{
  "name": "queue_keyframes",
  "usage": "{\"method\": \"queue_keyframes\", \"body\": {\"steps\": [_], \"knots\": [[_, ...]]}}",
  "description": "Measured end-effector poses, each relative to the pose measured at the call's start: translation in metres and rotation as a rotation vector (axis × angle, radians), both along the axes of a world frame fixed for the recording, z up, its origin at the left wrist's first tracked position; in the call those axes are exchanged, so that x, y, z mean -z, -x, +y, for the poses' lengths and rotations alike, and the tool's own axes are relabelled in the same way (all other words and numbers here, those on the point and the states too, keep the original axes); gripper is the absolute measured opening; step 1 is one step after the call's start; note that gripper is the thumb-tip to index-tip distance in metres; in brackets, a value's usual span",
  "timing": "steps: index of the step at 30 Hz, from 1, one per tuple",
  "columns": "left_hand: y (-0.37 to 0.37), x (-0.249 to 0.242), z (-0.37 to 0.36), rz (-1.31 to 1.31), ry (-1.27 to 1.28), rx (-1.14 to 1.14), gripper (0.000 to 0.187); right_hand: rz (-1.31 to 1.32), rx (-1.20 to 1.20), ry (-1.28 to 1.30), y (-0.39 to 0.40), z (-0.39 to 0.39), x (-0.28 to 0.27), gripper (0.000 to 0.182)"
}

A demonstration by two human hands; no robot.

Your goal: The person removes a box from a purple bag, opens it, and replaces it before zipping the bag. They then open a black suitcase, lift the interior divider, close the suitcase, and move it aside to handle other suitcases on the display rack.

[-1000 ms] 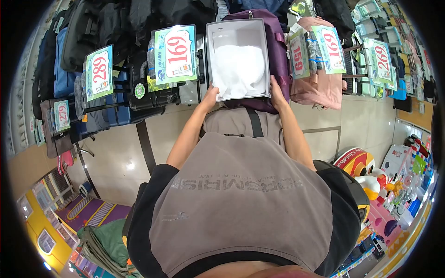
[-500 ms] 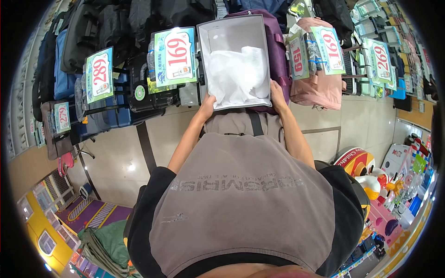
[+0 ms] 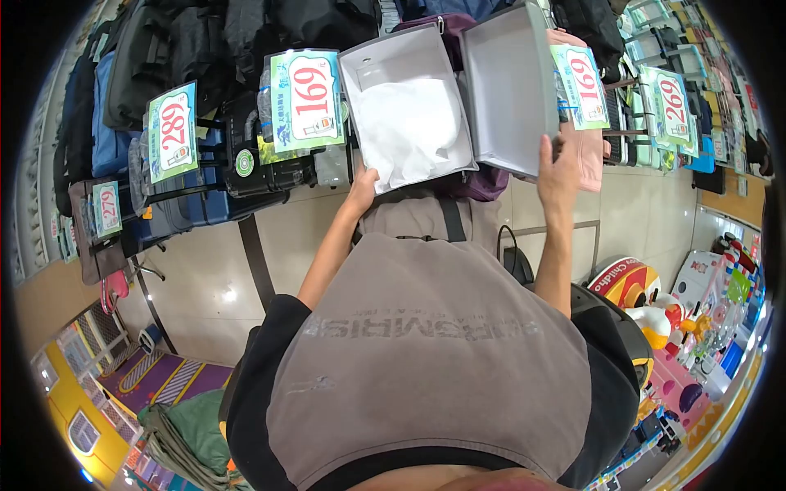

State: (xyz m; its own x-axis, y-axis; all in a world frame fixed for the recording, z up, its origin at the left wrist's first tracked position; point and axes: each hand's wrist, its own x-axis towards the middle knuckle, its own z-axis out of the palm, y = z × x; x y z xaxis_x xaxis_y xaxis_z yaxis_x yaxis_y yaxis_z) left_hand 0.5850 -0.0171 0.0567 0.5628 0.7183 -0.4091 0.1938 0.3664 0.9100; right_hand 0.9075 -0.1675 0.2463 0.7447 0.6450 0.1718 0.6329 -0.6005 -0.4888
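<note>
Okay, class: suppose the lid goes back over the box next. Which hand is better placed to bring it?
Probably the right hand: it holds the lid at its near corner. The left hand grips the box, so could steady it.

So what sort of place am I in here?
Most likely a shop that sells luggage. There are big price signs along the row, with a black suitcase and a pink bag close by them.
</note>
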Motion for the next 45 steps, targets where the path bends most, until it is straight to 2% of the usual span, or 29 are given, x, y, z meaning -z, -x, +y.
{"method": "queue_keyframes", "body": {"steps": [3, 6, 8, 9, 11, 13, 14, 16, 19, 21, 24, 27, 29, 31, 33, 37, 39, 42, 45], "knots": [[-0.018, 0.001, 0.002, -0.014, -0.011, 0.038, 0.084, -0.11, -0.018, 0.003, 0.019, 0.007, -0.063, 0.043], [-0.037, 0.002, 0.01, 0.017, -0.068, 0.114, 0.09, -0.027, -0.066, 0.082, 0.053, 0.021, -0.08, 0.042], [-0.049, 0.003, 0.012, 0.004, -0.13, 0.144, 0.094, -0.119, -0.292, 0.057, 0.08, 0.034, -0.064, 0.041], [-0.051, 0.003, 0.011, 0.029, -0.141, 0.152, 0.095, 0.011, -0.373, 0.033, 0.086, 0.038, -0.05, 0.042], [-0.051, 0.002, 0.007, 0.047, -0.156, 0.142, 0.095, 0.268, -0.333, 0.05, 0.08, 0.041, -0.017, 0.047], [-0.047, 0.003, 0.003, 0.036, -0.163, 0.115, 0.095, 0.134, -0.236, -0.049, 0.054, 0.04, 0.031, 0.053], [-0.044, 0.018, 0.001, 0.003, -0.181, 0.093, 0.094, 0.069, -0.186, -0.097, 0.04, 0.036, 0.048, 0.056], [-0.042, 0.026, 0.002, -0.024, -0.241, 0.096, 0.086, 0.192, -0.089, -0.025, 0.018, 0.031, 0.076, 0.065], [-0.045, -0.031, 0.0, -0.09, 0.038, 0.047, 0.079, 0.392, -0.07, 0.042, -0.004, 0.027, 0.115, 0.073], [-0.046, -0.018, 0.002, -0.078, 0.016, 0.026, 0.077, 0.529, -0.071, 0.08, -0.015, 0.028, 0.129, 0.079], [-0.047, -0.017, 0.006, -0.13, 0.022, 0.006, 0.08, 0.671, -0.097, 0.04, -0.021, 0.03, 0.146, 0.081], [-0.048, -0.021, 0.002, -0.162, 0.058, 0.045, 0.085, 0.58, -0.216, -0.021, 0.009, 0.033, 0.11, 0.076], [-0.051, -0.038, 0.004, -0.134, 0.082, 0.083, 0.088, 0.371, -0.246, -0.023, 0.02, 0.032, 0.119, 0.08], [-0.054, -0.037, 0.003, -0.092, 0.042, 0.075, 0.088, 0.395, -0.232, -0.087, 0.022, 0.03, 0.137, 0.083], [-0.056, -0.036, 0.002, -0.063, -0.011, 0.054, 0.088, 0.48, -0.222, -0.097, 0.022, 0.029, 0.144, 0.083], [-0.058, -0.039, 0.005, -0.135, 0.175, -0.058, 0.088, 0.61, -0.178, 0.001, 0.02, 0.032, 0.14, 0.082], [-0.058, -0.024, 0.011, -0.147, 0.262, -0.079, 0.089, 0.823, -0.145, 0.008, 0.014, 0.037, 0.148, 0.083], [-0.061, 0.025, 0.02, -0.271, 0.356, -0.075, 0.089, 1.063, -0.174, -0.045, 0.004, 0.044, 0.176, 0.087], [-0.061, 0.021, 0.022, -0.239, 0.302, -0.029, 0.088, 1.25, -0.21, -0.084, -0.005, 0.044, 0.198, 0.092]]}}
